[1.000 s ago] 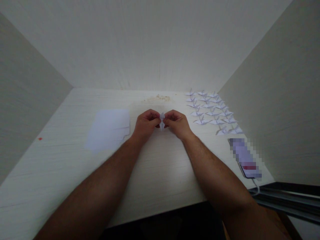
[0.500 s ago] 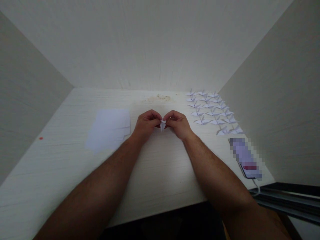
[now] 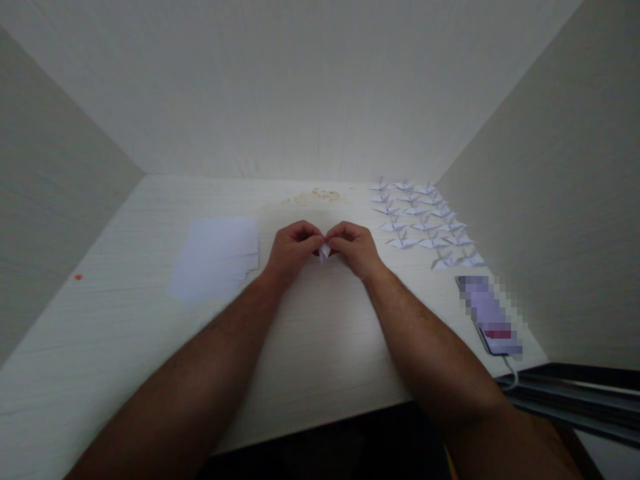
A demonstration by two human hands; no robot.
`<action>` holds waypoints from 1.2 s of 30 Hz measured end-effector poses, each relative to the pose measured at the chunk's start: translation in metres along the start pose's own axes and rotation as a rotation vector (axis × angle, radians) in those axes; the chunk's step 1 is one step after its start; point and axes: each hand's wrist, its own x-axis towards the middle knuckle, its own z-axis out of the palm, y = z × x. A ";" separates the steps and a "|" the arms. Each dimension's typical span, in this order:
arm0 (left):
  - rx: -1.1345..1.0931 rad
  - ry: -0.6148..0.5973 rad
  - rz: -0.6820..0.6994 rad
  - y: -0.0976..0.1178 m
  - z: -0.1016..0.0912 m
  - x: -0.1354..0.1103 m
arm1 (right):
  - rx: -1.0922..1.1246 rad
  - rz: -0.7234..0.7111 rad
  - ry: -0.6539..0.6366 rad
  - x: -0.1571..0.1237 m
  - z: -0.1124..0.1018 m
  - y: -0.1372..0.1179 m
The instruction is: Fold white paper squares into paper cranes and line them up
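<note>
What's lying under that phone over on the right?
The phone lies flat on the pale table, with a white cable leading from its near end. Whatever might lie beneath it is covered.

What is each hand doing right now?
Left hand: closed, pinching the small folded paper.
Right hand: closed, pinching the same paper from the other side.

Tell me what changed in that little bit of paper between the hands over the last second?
The small folded paper showed taller a second ago, with a part sticking up above the fingertips; that part has been folded down, so only a short tip shows below. The left hand and right hand kept pinching it in the same spot. The paper stack, the folded cranes and the phone stayed put.
</note>
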 end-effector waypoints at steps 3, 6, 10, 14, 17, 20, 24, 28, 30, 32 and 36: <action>0.060 0.015 0.012 0.001 0.001 0.000 | -0.073 -0.026 0.019 0.000 0.000 0.001; 0.076 0.032 0.013 0.001 0.002 0.000 | -0.067 -0.031 0.040 0.001 0.001 0.002; 0.121 0.060 0.028 0.001 0.002 0.000 | -0.128 -0.007 0.081 0.002 0.000 0.003; 0.083 0.054 0.013 0.000 0.000 0.000 | -0.220 -0.065 0.134 0.003 -0.001 0.006; 0.060 0.045 0.024 0.000 0.000 0.001 | -0.245 -0.140 0.161 0.004 -0.002 0.007; 0.055 0.053 0.034 0.001 0.000 0.002 | -0.278 -0.155 0.160 0.004 -0.002 0.006; 0.104 0.082 0.019 0.001 0.000 0.002 | -0.336 -0.118 0.165 0.001 -0.001 0.003; 0.152 0.091 0.001 0.003 0.001 0.002 | -0.343 -0.083 0.147 -0.001 0.001 0.001; 0.170 0.088 -0.003 0.003 0.001 0.002 | -0.363 -0.070 0.149 -0.003 0.002 -0.001; 0.183 0.085 0.001 0.003 0.001 0.002 | -0.382 -0.066 0.161 -0.004 0.003 -0.002; 0.220 0.090 0.038 0.000 0.000 0.002 | -0.386 -0.072 0.181 -0.004 0.003 -0.001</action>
